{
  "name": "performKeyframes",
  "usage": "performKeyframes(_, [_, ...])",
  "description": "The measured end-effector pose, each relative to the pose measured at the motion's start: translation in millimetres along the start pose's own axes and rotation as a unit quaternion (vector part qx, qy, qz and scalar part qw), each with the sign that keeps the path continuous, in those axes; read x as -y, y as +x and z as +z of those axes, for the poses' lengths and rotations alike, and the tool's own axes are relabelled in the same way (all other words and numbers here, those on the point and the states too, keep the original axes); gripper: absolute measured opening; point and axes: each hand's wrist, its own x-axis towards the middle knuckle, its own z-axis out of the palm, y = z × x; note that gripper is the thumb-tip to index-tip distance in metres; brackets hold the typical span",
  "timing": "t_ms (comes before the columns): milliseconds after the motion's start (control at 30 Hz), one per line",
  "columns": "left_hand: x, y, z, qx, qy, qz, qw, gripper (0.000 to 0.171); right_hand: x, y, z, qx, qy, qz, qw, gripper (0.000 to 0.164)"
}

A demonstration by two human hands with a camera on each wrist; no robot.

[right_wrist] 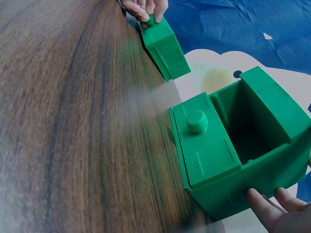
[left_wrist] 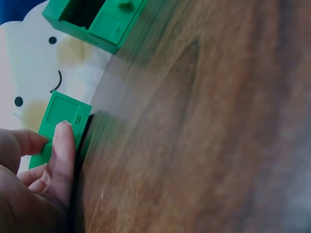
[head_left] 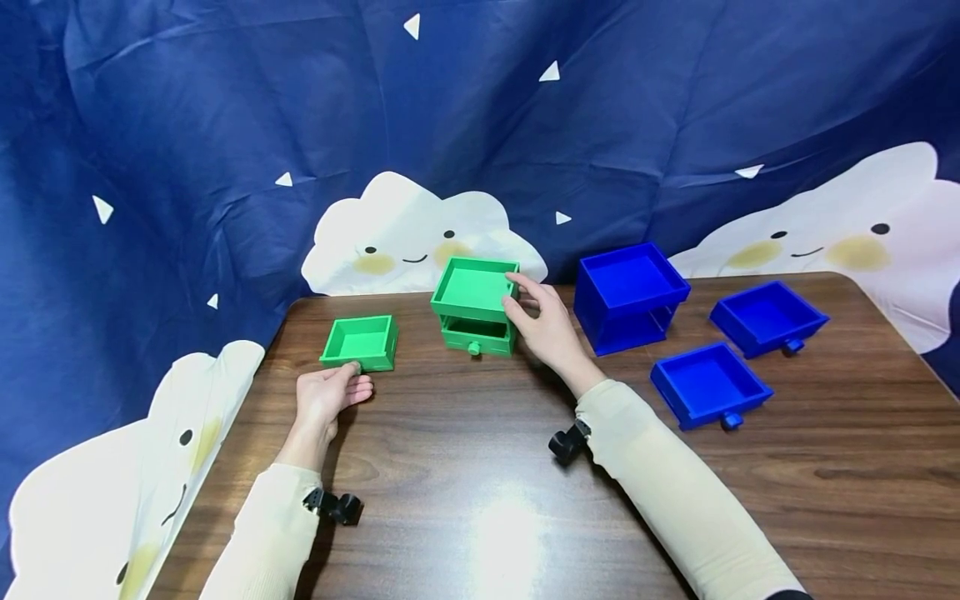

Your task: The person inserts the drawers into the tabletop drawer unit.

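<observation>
By its knob, my left hand (head_left: 327,400) pinches a small green drawer (left_wrist: 64,114) between thumb and finger. This open-topped drawer lies at the left of the wooden table, and the hand hides its knob in the head view. A green cabinet (head_left: 474,287) stands to the right of it, with a shallow tray-like top. Its lower slot holds a green drawer with a round knob (right_wrist: 197,121), while the upper slot is an open hollow. My right hand (head_left: 553,329) touches the cabinet's right side with extended fingertips (right_wrist: 257,196), spread apart.
Right of my right hand stands a blue cabinet (head_left: 630,287) with an open front. Two blue drawers with knobs, a nearer one (head_left: 708,385) and a farther one (head_left: 768,317), lie beside it on the table (head_left: 450,467). A blue cloth (head_left: 480,125) with cloud faces hangs behind.
</observation>
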Motion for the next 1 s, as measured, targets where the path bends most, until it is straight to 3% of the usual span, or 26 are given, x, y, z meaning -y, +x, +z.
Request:
performKeyframes(300, [0.3,-11.3,3.3,0.012,0.008,0.013,0.9998,0.042,1,-1,0,-0.001,-0.001,0.004,1.0,0.049])
performKeyframes(1000, [5.3,-31.3,5.9,0.021,0.025,0.037,0.9988,0.038,-1,0,1,0.0,-0.001,-0.001,1.0,0.049])
